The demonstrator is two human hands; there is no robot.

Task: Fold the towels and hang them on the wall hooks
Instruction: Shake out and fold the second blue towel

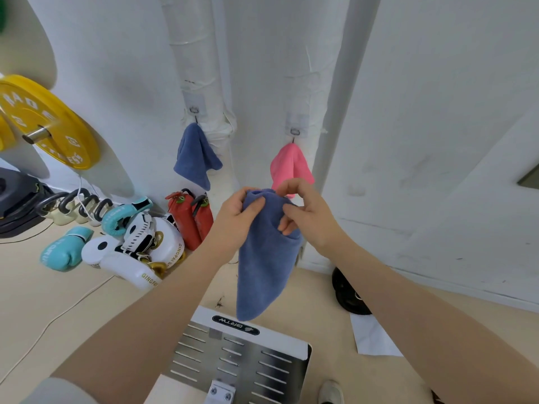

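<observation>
I hold a soft, fuzzy blue terry towel [267, 258] folded into a hanging cone; my left hand [237, 221] grips its top edge, fingers curled, while my right hand [306, 212] pinches the other side. It hangs above a ribbed metal plate [242, 363] labelled "BIRTW". White boxing gloves [137, 258] read "GINGPAI".

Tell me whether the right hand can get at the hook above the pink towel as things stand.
Probably yes. The right hand is just below the pink towel, and nothing lies between it and the hook. But its fingers pinch the blue towel, which the left hand grips too.
</observation>
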